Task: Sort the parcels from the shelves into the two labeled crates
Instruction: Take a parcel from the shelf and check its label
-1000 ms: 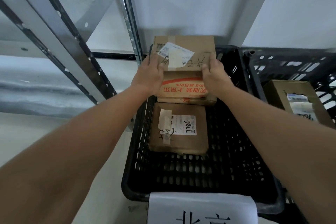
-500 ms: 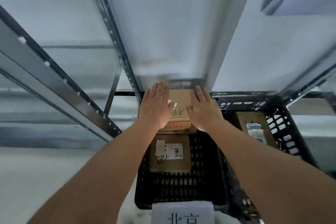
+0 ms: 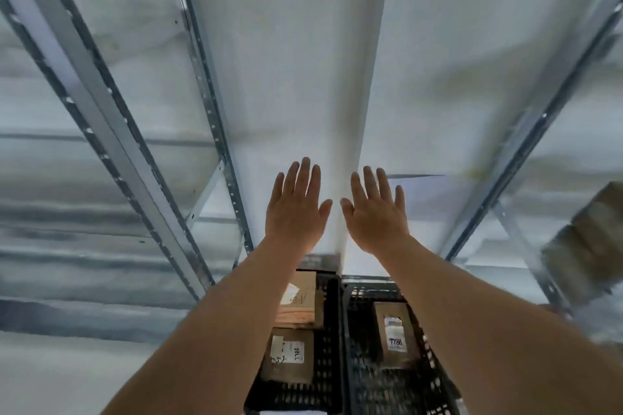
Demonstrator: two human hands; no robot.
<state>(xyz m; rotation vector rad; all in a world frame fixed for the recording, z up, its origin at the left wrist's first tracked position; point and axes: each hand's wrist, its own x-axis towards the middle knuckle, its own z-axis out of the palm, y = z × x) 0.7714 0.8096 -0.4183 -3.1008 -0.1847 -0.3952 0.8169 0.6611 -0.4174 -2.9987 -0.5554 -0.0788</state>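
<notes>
From the head view I see my left hand (image 3: 294, 209) and right hand (image 3: 377, 212) up in front of the wall, fingers spread wide, holding nothing. Down below, the left crate (image 3: 328, 340) has two parcels: the far box (image 3: 300, 300) and the near box (image 3: 288, 355). The right crate (image 3: 357, 364) holds one parcel (image 3: 394, 335). A blurry brown shape (image 3: 583, 246) sits on the right shelf, maybe a parcel to sort. I think more are left.
</notes>
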